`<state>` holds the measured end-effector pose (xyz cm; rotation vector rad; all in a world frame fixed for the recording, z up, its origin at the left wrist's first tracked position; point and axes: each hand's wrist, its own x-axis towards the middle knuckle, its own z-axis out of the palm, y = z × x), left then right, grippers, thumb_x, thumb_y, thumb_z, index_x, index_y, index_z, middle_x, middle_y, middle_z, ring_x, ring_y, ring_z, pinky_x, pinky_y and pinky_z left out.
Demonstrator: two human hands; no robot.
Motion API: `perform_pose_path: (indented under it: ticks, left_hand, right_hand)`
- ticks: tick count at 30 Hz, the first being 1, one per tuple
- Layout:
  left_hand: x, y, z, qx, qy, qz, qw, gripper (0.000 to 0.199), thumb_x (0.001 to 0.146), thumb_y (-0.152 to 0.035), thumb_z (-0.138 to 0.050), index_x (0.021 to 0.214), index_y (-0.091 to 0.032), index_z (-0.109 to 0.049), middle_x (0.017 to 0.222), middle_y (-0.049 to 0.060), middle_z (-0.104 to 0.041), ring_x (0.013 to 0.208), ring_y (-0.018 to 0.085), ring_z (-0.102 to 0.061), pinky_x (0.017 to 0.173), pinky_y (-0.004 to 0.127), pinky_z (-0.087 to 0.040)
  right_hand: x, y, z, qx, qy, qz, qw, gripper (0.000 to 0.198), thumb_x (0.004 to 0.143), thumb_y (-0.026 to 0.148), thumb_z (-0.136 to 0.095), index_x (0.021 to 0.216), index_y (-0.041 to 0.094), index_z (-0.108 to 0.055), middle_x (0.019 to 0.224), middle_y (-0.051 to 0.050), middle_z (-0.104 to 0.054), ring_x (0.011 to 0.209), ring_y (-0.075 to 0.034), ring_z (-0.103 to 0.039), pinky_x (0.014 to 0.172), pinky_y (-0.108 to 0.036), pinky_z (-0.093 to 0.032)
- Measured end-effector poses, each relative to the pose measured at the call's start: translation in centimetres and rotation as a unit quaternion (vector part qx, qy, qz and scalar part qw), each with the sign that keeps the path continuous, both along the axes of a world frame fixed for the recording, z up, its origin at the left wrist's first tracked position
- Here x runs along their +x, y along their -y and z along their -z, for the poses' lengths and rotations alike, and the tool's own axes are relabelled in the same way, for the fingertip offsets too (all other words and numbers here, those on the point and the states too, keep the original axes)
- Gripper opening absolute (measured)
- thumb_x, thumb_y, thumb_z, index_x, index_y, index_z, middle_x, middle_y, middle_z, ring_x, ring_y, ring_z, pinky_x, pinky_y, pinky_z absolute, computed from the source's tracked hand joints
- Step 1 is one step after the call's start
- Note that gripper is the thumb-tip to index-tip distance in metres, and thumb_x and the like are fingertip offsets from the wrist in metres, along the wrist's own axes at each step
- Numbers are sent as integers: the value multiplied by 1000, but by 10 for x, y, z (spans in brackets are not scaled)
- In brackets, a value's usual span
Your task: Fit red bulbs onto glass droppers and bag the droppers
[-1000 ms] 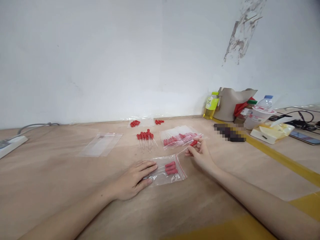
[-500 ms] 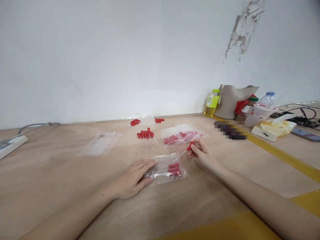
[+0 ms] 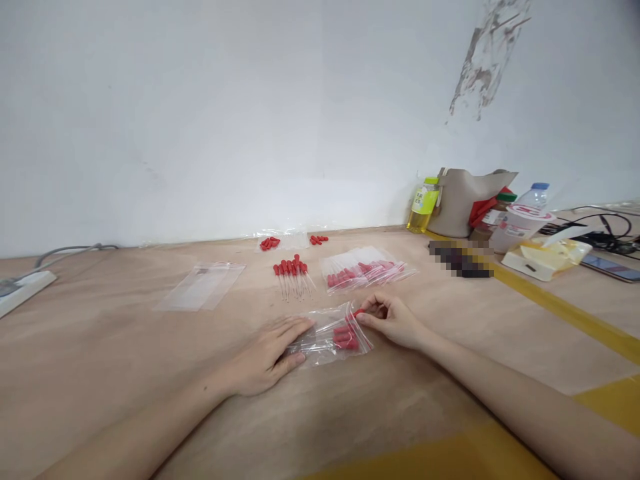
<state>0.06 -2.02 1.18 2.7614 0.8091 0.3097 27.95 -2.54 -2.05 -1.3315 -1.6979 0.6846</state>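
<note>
A clear zip bag (image 3: 320, 357) lies in front of me with several red-bulbed droppers (image 3: 345, 338) inside. My left hand (image 3: 267, 357) rests flat on the bag's closed end, fingers stretched and thumb apart. At the bag's right-hand mouth, my right hand (image 3: 395, 321) pinches another dropper (image 3: 358, 313) by its red bulb. That dropper's thin tube points left into the bag; its tip is hard to make out. Beyond the bag stands a loose group of red-bulbed droppers (image 3: 290, 268) lying side by side, tubes toward me.
Filled zip bags (image 3: 365, 270) overlap behind my right hand. Flat unfilled bags (image 3: 203, 287) lie to the left. Small red bulbs (image 3: 270, 244) sit near the wall. A yellow-green bottle (image 3: 423, 205), a tissue pack (image 3: 545, 257) and a phone (image 3: 613, 268) are at the right; a power strip (image 3: 27, 293) is far left.
My right hand has moved left and slightly down, bringing its dropper from outside the bag into the bag's mouth. The left hand has stayed in place.
</note>
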Motion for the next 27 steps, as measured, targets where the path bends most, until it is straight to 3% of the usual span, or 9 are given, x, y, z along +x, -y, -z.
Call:
perform_pose_path:
  ticks: [6,11,13,15,17,24,27]
  left_hand:
    - [1,-1,1,2,-6,-1,1000,46,90,-36,-33,134,-26,-24,135,4,-36,122,20,-33,100,39,-30]
    - [0,-2,3,1,2,3,1000,46,89,-35,-34,133,-25,-24,135,4,-36,121,21,-34,101,40,-28]
    - [1,-2,3,-3,2,5,1000,46,90,-35,-34,133,-25,-24,134,4,-36,121,21,-34,101,40,-29]
    - [1,-2,2,-4,5,8,1000,46,89,-34,-34,133,-26,-24,134,4,-37,120,20,-35,101,39,-29]
    - [2,-1,0,-4,10,10,1000,46,89,-34,-35,133,-25,-24,133,5,-38,120,21,-35,100,39,-29]
    - [2,0,0,-6,17,4,1000,47,89,-35,-36,133,-24,-25,132,5,-38,119,20,-37,100,37,-31]
    - [0,-1,2,-4,11,0,1000,46,89,-35,-35,133,-24,-25,133,5,-38,120,20,-36,100,38,-30]
  right_hand:
    - [-13,-4,-4,62,30,-27,997,18,67,33,-64,70,16,-60,74,-3,-61,71,-15,-54,65,-27,-41]
    - [-17,-5,-8,-6,-48,-149,988,18,67,33,-63,75,17,-62,74,-3,-64,69,-15,-57,64,-27,-44]
    - [-16,-8,-4,-23,-55,-103,993,18,67,34,-63,72,16,-61,66,-2,-62,60,-13,-55,56,-25,-43]
    - [-14,-12,2,-4,-41,-22,999,18,66,33,-63,68,16,-61,59,0,-59,52,-11,-50,49,-22,-39]
    - [-13,-14,7,21,-20,10,1000,16,66,32,-63,68,16,-61,58,0,-58,50,-10,-48,47,-21,-37]
    - [-14,-10,0,71,31,-67,995,13,71,29,-58,78,23,-68,84,-3,-63,78,-18,-56,68,-30,-44]
    - [-11,-9,-6,58,38,-98,993,11,70,29,-60,75,23,-68,84,-3,-63,82,-18,-56,74,-32,-43]
